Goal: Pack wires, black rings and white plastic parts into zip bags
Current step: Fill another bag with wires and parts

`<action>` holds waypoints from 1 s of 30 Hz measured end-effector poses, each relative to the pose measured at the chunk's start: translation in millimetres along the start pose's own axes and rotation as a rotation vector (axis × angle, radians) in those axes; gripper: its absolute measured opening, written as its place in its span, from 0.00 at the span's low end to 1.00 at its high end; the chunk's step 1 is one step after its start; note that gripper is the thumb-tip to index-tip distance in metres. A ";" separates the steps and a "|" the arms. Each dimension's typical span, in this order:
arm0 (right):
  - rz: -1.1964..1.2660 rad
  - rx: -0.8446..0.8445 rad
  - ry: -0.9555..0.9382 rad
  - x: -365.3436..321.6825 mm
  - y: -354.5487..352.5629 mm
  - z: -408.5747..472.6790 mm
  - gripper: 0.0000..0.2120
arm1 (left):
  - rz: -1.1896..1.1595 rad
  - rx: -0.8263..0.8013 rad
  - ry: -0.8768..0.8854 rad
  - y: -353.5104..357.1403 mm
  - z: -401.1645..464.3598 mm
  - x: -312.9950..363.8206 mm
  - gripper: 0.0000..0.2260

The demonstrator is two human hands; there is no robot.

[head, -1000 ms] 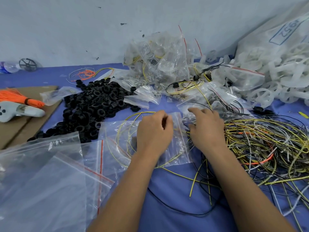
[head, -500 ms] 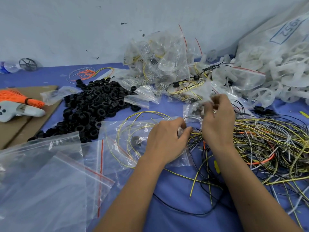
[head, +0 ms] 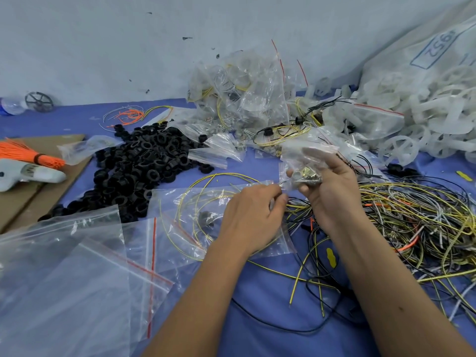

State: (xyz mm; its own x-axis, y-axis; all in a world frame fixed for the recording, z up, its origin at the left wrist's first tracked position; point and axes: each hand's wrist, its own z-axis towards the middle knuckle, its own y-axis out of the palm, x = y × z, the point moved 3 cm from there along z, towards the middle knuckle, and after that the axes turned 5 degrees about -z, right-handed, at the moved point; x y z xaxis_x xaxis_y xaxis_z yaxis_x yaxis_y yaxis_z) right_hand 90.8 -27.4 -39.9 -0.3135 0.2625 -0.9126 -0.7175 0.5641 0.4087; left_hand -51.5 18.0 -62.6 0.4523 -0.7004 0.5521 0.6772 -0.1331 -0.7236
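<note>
Right hand [head: 332, 191], centre of frame: grip closed around a small clear bag [head: 306, 161] of small metal parts, raised off the tabletop [head: 257, 318]; thumb and fingers curl round the bag's lower part, and its upper part stands above the fingers.

Left hand [head: 253, 215], just left of the right hand: grip closed in a pinch, fingertips on the mouth edge of a zip bag [head: 206, 215] lying flat on the tabletop. That zip bag contains yellow wires coiled in loops and a dark ring-like item; the item is too blurred through the plastic to identify with certainty.

Right of centre: a large tangled pile of wires [head: 412, 222] in yellow, black, grey and orange, lying loose on the blue tabletop, reaching under the right forearm.

Left of centre: a heap of black rings [head: 144, 166], loose on the tabletop.

Upper right: white plastic parts [head: 425, 112], wheel-shaped, heaped and spilling from a large sack [head: 438, 47] printed with digits.

Upper centre: a mound of filled zip bags [head: 244, 86] against the wall.

Lower left: a stack of empty zip bags [head: 64, 279] with red seal strips.

Far left: an orange bundle [head: 28, 153] and a pale grey tool [head: 25, 173] resting on cardboard [head: 25, 202].

Upper left edge: a dark spoked wheel [head: 38, 101] beside a clear bottle [head: 10, 105].
</note>
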 end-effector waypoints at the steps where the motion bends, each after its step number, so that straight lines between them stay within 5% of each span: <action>1: 0.023 0.020 0.021 -0.2 -0.8 0.0 0.16 | -0.014 0.020 -0.004 -0.6 0.3 -1.1 0.13; 11: 0.198 -0.146 0.046 7.3 -0.6 5.3 0.19 | -0.274 0.201 -0.311 -5.3 2.3 -16.8 0.06; 16: 0.091 -0.128 -0.011 8.1 1.4 1.2 0.04 | -0.465 0.257 -0.451 -7.9 1.9 -19.9 0.12; 19: -0.077 -0.178 -0.014 9.7 5.4 -3.6 0.05 | -0.526 0.316 -0.490 -9.8 2.0 -22.0 0.11; 25: -0.397 -0.248 -0.082 17.4 9.5 -8.1 0.06 | -0.603 0.525 -0.402 -19.5 2.5 -14.4 0.10; 30: -0.685 -0.314 -0.230 18.1 8.3 -5.5 0.04 | -0.604 0.538 -0.241 -23.4 3.2 -4.7 0.10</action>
State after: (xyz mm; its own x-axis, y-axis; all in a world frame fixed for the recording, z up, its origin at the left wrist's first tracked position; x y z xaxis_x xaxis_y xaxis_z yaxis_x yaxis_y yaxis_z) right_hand 75.8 -22.3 -53.1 0.3744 0.1107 -0.9207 -0.8570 0.4204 -0.2980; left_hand -67.6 26.6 -46.9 -0.0063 -0.4390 0.8985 0.9990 -0.0418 -0.0134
